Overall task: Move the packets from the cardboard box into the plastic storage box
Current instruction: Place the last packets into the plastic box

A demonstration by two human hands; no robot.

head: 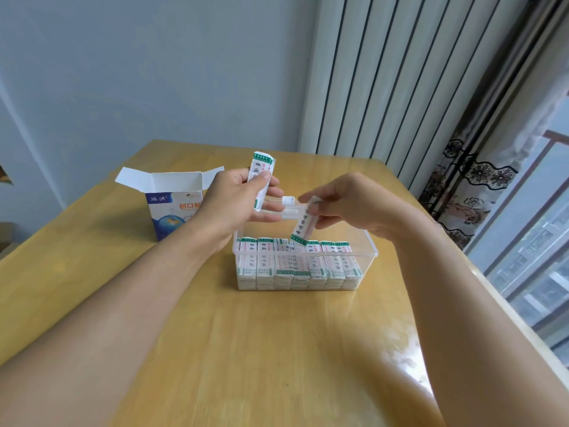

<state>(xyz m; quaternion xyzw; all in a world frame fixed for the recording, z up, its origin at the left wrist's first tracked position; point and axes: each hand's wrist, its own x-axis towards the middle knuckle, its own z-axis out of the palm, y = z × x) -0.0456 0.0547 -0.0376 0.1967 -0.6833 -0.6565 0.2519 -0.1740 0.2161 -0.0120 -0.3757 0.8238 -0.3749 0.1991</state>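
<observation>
A wooden table (215, 334) stands against a pale blue wall (123, 72), with a white ribbed radiator (385, 81) and a dark patterned curtain (462, 186) to the right, beside a window (529, 257). On the table, a clear plastic box (306, 266) sits near the middle, its near side lined with a row of white, green-banded packets (298, 263) standing upright and packed side by side. To its left, a little farther back, a blue and white cardboard box (172, 208) stands with its top flaps open; what is inside cannot be seen. Two bare forearms reach in from the bottom edge. The left hand (237, 204) is raised above the left end of the plastic box, fingers and thumb curled round a small stack (261, 177) of packets held almost upright, clear of both boxes. The right hand (348, 204) hovers over the plastic box, pinching one packet (304, 224) by its upper end between thumb and fingertips; that packet tilts down to the left, its green lower end touching the top of the row
</observation>
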